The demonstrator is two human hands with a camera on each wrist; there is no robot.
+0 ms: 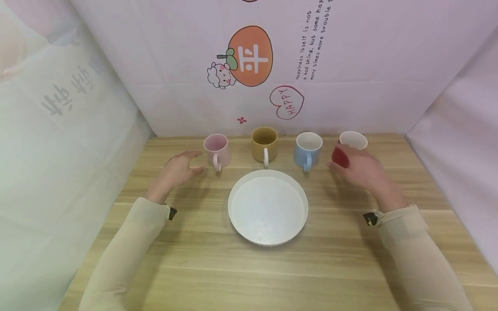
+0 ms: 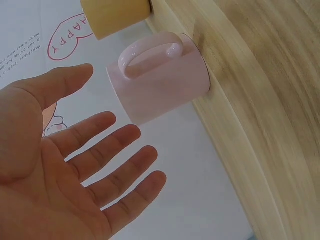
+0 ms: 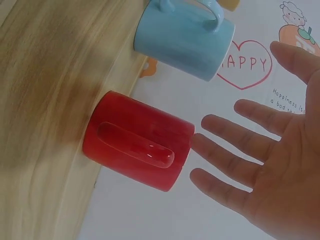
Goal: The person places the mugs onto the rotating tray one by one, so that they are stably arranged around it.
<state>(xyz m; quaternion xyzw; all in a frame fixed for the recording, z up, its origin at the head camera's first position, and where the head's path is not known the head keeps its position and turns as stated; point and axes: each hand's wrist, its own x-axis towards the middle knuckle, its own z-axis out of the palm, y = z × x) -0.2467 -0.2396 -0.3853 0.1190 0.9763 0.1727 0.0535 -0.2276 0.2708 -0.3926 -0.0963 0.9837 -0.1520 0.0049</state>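
Observation:
A pink mug (image 1: 218, 152) stands upright at the left end of a row of mugs, its handle toward the person. Just left of it my left hand (image 1: 177, 172) is spread, apart from the mug; the left wrist view shows the palm bare beside the pink mug (image 2: 165, 82). At the row's right end is a red mug (image 1: 340, 158) with a white inside, partly hidden behind my right hand (image 1: 362, 169). In the right wrist view the fingers are extended near the rim of the red mug (image 3: 137, 142); contact cannot be told.
Between those two mugs stand a yellow mug (image 1: 264, 146) and a light blue mug (image 1: 307, 152). In front of the row a round white tray (image 1: 233, 207) lies on the wooden table (image 1: 256, 280). A printed white cloth (image 1: 175, 99) rises behind the mugs.

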